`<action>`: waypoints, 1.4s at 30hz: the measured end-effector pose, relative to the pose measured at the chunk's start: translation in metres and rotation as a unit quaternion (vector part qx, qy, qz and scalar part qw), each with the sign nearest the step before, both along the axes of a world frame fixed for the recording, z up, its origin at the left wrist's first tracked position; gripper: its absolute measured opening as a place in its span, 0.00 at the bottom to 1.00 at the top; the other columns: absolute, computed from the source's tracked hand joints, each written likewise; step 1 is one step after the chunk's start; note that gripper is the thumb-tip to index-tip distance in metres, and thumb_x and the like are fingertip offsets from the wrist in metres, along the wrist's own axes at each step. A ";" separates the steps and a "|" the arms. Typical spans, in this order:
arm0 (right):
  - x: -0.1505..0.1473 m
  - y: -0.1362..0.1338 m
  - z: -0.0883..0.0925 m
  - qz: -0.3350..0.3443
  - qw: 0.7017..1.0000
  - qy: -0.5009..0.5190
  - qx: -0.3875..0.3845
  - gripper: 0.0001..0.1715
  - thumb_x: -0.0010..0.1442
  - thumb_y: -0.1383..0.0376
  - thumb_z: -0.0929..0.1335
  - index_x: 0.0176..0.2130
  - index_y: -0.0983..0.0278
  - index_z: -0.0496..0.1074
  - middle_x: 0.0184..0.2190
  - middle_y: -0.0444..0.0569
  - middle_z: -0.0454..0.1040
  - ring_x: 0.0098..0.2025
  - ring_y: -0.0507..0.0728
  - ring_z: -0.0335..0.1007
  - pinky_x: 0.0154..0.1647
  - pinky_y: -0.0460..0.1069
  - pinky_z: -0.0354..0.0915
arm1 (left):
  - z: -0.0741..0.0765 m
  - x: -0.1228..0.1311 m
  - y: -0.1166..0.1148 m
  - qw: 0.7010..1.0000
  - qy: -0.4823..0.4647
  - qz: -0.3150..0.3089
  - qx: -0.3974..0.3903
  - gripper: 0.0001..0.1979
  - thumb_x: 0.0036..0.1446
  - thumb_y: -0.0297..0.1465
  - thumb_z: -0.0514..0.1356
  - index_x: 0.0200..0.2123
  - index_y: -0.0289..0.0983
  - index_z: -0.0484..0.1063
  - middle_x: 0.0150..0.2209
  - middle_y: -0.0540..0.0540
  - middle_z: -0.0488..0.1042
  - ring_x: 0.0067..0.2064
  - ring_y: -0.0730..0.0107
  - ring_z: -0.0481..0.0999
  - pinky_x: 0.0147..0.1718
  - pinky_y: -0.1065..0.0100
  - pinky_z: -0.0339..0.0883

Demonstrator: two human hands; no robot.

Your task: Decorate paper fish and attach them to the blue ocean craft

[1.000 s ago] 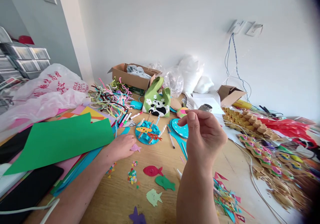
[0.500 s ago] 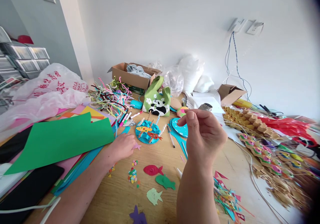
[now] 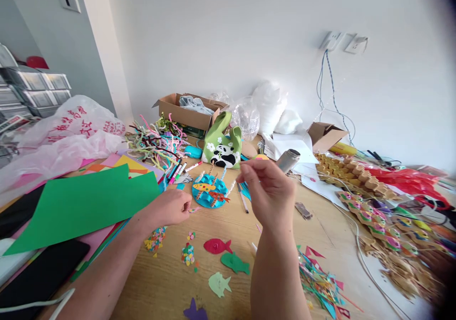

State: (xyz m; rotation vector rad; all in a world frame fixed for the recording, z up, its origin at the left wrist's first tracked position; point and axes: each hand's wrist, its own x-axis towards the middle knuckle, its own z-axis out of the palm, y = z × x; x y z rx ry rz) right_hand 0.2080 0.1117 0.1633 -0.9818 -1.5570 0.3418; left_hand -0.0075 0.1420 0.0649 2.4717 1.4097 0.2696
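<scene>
My left hand [image 3: 171, 208] is closed low over the table, left of a round blue base [image 3: 210, 201]. A small pink paper piece [image 3: 194, 209] sticks out by its fingers; most of it is hidden. On the base stand twisted sticks, with an orange paper fish [image 3: 204, 187] and a red spotted paper fish [image 3: 219, 197] among them. My right hand [image 3: 272, 191] is raised, thumb and forefinger pinched together; anything between them is too small to make out. Below lie a red paper fish [image 3: 217, 246], a green paper fish [image 3: 235, 263] and a pale green paper fish [image 3: 219, 284].
Paper dots [image 3: 188, 254] and confetti [image 3: 156, 240] lie near my left forearm. Green card [image 3: 85, 201] covers the left side. Behind stand a panda bag [image 3: 223, 149], a cardboard box [image 3: 185, 113] and a metal bottle [image 3: 288, 160]. Paper scraps [image 3: 320, 282] and egg cartons [image 3: 351, 177] are at right.
My right hand has moved left and slightly down, uncovering more of the metal bottle. My left hand has curled and shifted a little left, so the pink piece shows differently.
</scene>
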 end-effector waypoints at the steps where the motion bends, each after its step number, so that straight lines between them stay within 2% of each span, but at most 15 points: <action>1: -0.001 0.001 -0.001 0.020 0.999 -0.041 -0.024 0.06 0.63 0.64 0.68 0.35 0.63 0.74 0.26 0.42 0.75 0.29 0.51 0.72 0.32 0.47 0.66 | 0.007 -0.001 -0.002 1.000 -0.018 0.000 -0.003 0.08 0.53 0.27 0.55 0.23 0.38 0.70 0.25 0.49 0.74 0.31 0.66 0.73 0.33 0.69 0.61; 4: -0.008 0.006 -0.006 0.089 0.978 -0.174 -0.074 0.04 0.62 0.67 0.68 0.35 0.63 0.75 0.32 0.44 0.76 0.36 0.52 0.72 0.39 0.48 0.66 | 0.024 -0.003 -0.006 0.997 -0.070 0.004 -0.017 0.08 0.53 0.28 0.54 0.23 0.39 0.68 0.25 0.51 0.73 0.29 0.69 0.71 0.29 0.70 0.58; 6: -0.015 0.009 -0.012 0.125 0.951 -0.267 -0.097 0.03 0.61 0.69 0.70 0.37 0.62 0.76 0.35 0.46 0.76 0.40 0.53 0.71 0.42 0.49 0.64 | 0.032 -0.003 -0.009 0.996 -0.089 0.005 -0.032 0.06 0.51 0.27 0.54 0.24 0.39 0.68 0.26 0.52 0.74 0.30 0.69 0.72 0.29 0.70 0.58; 9: -0.026 0.014 -0.020 0.139 0.902 -0.389 -0.124 0.04 0.60 0.69 0.72 0.38 0.63 0.77 0.37 0.49 0.75 0.44 0.58 0.68 0.44 0.51 0.63 | 0.040 -0.001 -0.012 0.994 -0.102 0.005 -0.036 0.05 0.49 0.27 0.55 0.27 0.39 0.70 0.29 0.51 0.77 0.32 0.68 0.75 0.31 0.70 0.60; 12: -0.032 0.017 -0.024 0.136 0.875 -0.447 -0.127 0.03 0.60 0.69 0.71 0.34 0.63 0.78 0.35 0.50 0.75 0.43 0.59 0.67 0.44 0.51 0.61 | 0.045 0.002 -0.014 0.995 -0.094 0.006 -0.022 0.05 0.50 0.27 0.55 0.29 0.39 0.72 0.32 0.49 0.78 0.36 0.65 0.77 0.33 0.69 0.62; 15: -0.033 0.017 -0.024 0.138 0.867 -0.461 -0.126 0.07 0.61 0.71 0.70 0.33 0.63 0.78 0.33 0.49 0.75 0.41 0.58 0.66 0.43 0.51 0.61 | 0.049 0.005 -0.012 0.997 -0.075 0.010 -0.012 0.05 0.51 0.27 0.55 0.29 0.39 0.72 0.32 0.48 0.79 0.36 0.64 0.77 0.34 0.68 0.62; 22: -0.026 0.021 -0.027 0.123 0.876 -0.444 -0.146 0.07 0.61 0.72 0.69 0.33 0.63 0.76 0.33 0.48 0.74 0.42 0.57 0.66 0.41 0.49 0.60 | 0.050 0.010 -0.001 0.997 -0.073 0.001 -0.007 0.05 0.50 0.27 0.56 0.29 0.39 0.72 0.31 0.48 0.79 0.35 0.63 0.77 0.33 0.69 0.62; 26: -0.023 0.025 -0.029 0.142 0.876 -0.436 -0.147 0.08 0.60 0.75 0.68 0.32 0.64 0.75 0.33 0.48 0.73 0.41 0.56 0.66 0.41 0.49 0.61 | 0.050 0.011 0.003 0.997 -0.074 -0.012 -0.002 0.04 0.50 0.29 0.57 0.28 0.39 0.72 0.31 0.48 0.79 0.35 0.63 0.77 0.33 0.68 0.62; 29: -0.019 0.028 -0.028 0.131 0.890 -0.411 -0.147 0.09 0.60 0.74 0.67 0.30 0.64 0.73 0.32 0.48 0.73 0.40 0.56 0.66 0.41 0.49 0.61 | 0.051 0.008 0.012 0.991 -0.133 -0.016 0.002 0.06 0.54 0.34 0.57 0.31 0.39 0.73 0.33 0.48 0.79 0.36 0.64 0.76 0.34 0.68 0.64; 31: -0.013 0.033 -0.027 0.105 0.918 -0.355 -0.140 0.07 0.61 0.72 0.68 0.30 0.64 0.72 0.33 0.48 0.72 0.40 0.56 0.66 0.42 0.50 0.62 | 0.049 0.004 0.023 0.976 -0.216 -0.008 0.009 0.11 0.57 0.38 0.57 0.37 0.39 0.74 0.37 0.47 0.79 0.39 0.64 0.77 0.38 0.68 0.66; 34: -0.003 0.048 -0.034 0.060 0.963 -0.219 -0.143 0.05 0.60 0.67 0.67 0.31 0.63 0.71 0.34 0.47 0.71 0.37 0.54 0.67 0.38 0.48 0.63 | 0.039 0.000 0.048 0.930 -0.366 0.030 -0.009 0.17 0.59 0.43 0.55 0.40 0.37 0.74 0.40 0.44 0.79 0.42 0.63 0.77 0.43 0.65 0.69; 36: 0.003 0.061 -0.044 0.038 0.975 -0.142 -0.167 0.07 0.59 0.62 0.68 0.31 0.64 0.72 0.32 0.45 0.71 0.32 0.52 0.66 0.33 0.47 0.62 | 0.029 0.001 0.064 0.901 -0.424 0.088 -0.011 0.18 0.58 0.45 0.55 0.39 0.36 0.74 0.40 0.44 0.79 0.44 0.61 0.77 0.44 0.64 0.70; 39: 0.007 0.083 -0.063 0.015 0.974 -0.078 -0.210 0.14 0.55 0.55 0.70 0.30 0.64 0.74 0.24 0.42 0.67 0.27 0.51 0.60 0.27 0.46 0.58 | 0.011 0.006 0.080 0.885 -0.447 0.129 -0.013 0.18 0.57 0.44 0.56 0.40 0.36 0.75 0.43 0.43 0.80 0.49 0.59 0.76 0.49 0.61 0.69; 42: 0.006 0.102 -0.079 0.006 0.964 -0.078 -0.255 0.16 0.50 0.53 0.71 0.28 0.64 0.74 0.18 0.39 0.60 0.23 0.50 0.54 0.23 0.45 0.51 | -0.003 0.011 0.087 0.885 -0.445 0.132 -0.028 0.18 0.58 0.41 0.55 0.45 0.35 0.75 0.48 0.42 0.79 0.51 0.58 0.76 0.52 0.59 0.68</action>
